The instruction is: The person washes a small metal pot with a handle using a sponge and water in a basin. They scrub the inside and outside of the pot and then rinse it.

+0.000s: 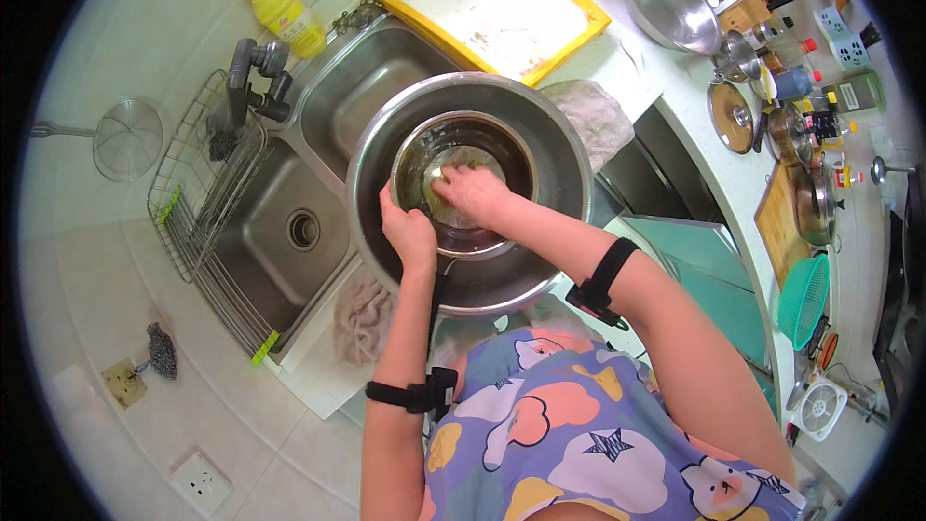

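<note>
My left hand (pixel 411 230) grips the near left rim of a round steel pot (pixel 524 159), thumb curled toward its side. That pot sits inside a large, wide steel basin (pixel 470 297). Inside the pot, my right hand (pixel 474 195) reaches down to the bottom, its fingers curled over a small yellow-green pad (pixel 439 197). The fingers hide most of the pad, so its exact kind is unclear. The pot's inner wall looks wet and shiny. The basin overlaps the right side of a double steel sink (pixel 354 94).
A grey faucet (pixel 249 79) and a wire rack (pixel 188 195) stand by the left sink bowl. A yellow pump bottle (pixel 289 18) is behind. A yellow-framed board (pixel 499 7) lies at the back. Cloths (pixel 365 315) flank the basin. An open drawer (pixel 687 268) is at right.
</note>
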{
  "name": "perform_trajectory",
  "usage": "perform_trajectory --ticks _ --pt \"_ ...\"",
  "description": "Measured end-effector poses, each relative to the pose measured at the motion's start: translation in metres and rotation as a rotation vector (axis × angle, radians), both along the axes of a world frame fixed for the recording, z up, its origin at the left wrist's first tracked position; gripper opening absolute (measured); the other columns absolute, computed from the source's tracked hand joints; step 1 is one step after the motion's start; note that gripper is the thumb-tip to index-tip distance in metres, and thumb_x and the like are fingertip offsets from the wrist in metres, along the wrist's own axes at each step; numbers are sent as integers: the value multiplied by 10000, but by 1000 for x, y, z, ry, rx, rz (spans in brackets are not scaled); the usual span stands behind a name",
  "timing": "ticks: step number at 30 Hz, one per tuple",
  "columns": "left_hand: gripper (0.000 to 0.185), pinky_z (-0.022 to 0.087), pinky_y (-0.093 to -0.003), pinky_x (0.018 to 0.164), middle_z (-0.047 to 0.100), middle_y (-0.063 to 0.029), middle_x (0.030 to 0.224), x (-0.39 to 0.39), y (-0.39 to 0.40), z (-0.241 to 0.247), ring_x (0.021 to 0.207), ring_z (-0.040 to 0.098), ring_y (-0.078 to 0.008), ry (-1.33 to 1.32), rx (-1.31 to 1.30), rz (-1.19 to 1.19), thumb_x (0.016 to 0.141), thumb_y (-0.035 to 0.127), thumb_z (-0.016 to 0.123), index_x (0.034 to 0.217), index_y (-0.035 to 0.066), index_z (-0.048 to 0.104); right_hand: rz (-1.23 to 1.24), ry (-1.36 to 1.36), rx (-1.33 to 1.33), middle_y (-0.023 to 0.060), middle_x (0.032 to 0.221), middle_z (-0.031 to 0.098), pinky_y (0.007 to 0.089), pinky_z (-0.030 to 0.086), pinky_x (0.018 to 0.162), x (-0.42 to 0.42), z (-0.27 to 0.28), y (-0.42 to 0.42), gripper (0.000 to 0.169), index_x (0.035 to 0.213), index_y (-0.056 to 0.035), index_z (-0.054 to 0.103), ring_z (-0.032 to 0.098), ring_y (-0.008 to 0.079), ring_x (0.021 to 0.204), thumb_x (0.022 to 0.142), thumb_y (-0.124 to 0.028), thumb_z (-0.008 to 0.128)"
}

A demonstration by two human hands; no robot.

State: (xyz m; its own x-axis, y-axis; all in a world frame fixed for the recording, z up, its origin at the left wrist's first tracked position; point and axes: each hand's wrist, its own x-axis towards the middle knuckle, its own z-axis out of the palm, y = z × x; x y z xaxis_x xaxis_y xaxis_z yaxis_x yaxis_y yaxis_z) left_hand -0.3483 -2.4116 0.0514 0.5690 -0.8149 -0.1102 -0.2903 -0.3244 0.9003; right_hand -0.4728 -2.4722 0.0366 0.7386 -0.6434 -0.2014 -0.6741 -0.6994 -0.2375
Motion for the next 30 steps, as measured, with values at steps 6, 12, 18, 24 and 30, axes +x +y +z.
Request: perform_trajectory --ticks 6,12,18,24,30 --pt "582 386 -362 1009 493 -210 1310 10 13 9 1191 510 -303 164 125 -131 847 85 584 1348 -72 332 -191 30 77 142 1084 579 382 548 775 -33 -1 0 361 1125 -77 572 640 285 945 767 -68 618" --pt "526 273 -437 1081 396 -209 1369 -16 54 43 1300 332 -362 -553 -64 -226 834 98 627 1301 -24 418 -250 -45 86 173 1090 586 387 557 755 -28 -10 1 374 1099 -48 570 654 296 928 737 -79 661" --pt "443 336 -428 1042 457 -168 1325 -40 58 63 1254 404 -353 -547 -47 -535 803 17 606 1231 2 493 -298 -161 302 206 986 632 428 531 786 -35 24 -1 332 1054 -21 582 640 346 931 735 -77 658" --pt "451 416 -388 986 493 -145 1297 -38 37 64 1188 471 -325 -464 -85 -628 794 38 607 1235 24 511 -256 -550 424 179 973 619 418 488 810 -59 64 10 262 1010 -17 598 605 339 946 769 -101 656" --pt "276 417 -371 966 627 -109 1084 -6 23 61 1102 534 -270 -700 -52 -1136 820 242 636 1014 46 653 -377 -597 165 105 958 580 374 480 805 -96 86 53 187 963 -50 595 562 288 951 781 -64 635"
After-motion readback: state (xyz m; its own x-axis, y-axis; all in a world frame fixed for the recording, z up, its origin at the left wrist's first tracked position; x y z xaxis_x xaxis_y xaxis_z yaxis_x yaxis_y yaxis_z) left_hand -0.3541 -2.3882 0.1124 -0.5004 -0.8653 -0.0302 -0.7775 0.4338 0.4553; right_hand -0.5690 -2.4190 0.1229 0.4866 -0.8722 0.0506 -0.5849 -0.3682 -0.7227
